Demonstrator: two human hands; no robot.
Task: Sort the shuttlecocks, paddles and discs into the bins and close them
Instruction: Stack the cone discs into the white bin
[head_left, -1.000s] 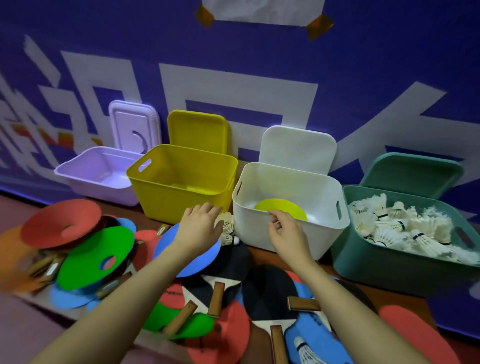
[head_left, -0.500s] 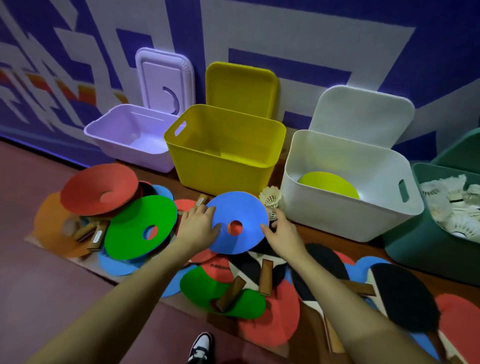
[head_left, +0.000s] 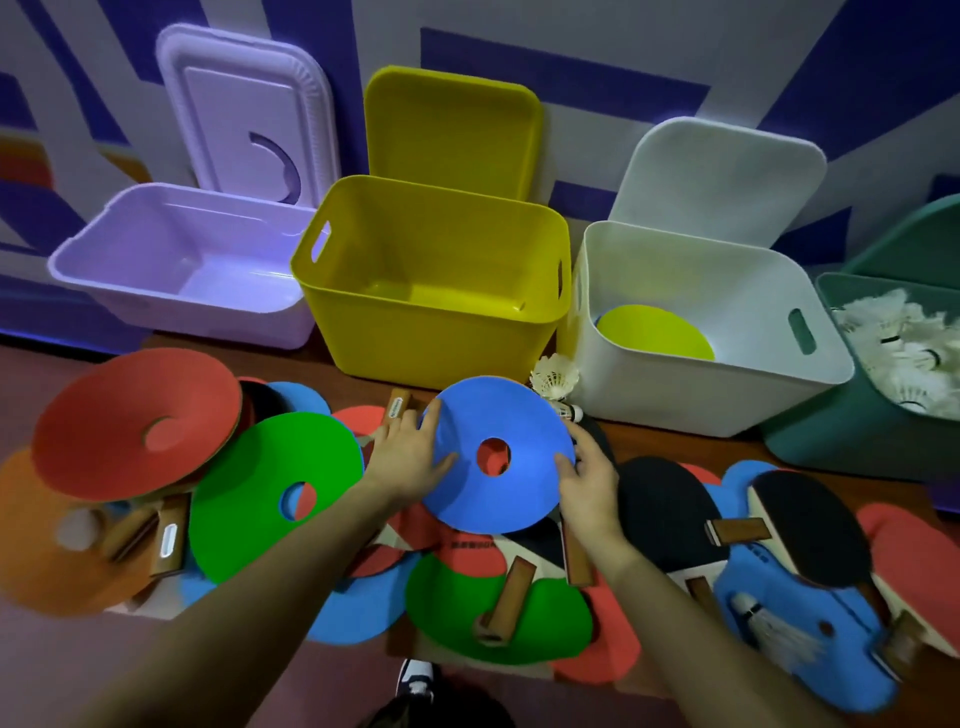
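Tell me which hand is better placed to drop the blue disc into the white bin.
Probably the right hand: it grips the blue disc on the edge nearest the white bin; the left hand holds the far edge.

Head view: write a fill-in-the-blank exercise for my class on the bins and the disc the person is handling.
1. Both hands, left hand and right hand, hold a ____ disc.
2. The white bin contains a ____ disc.
3. The green bin holds white ____.
4. The lid of the yellow bin is ____.

Missing words: blue; yellow; shuttlecocks; open
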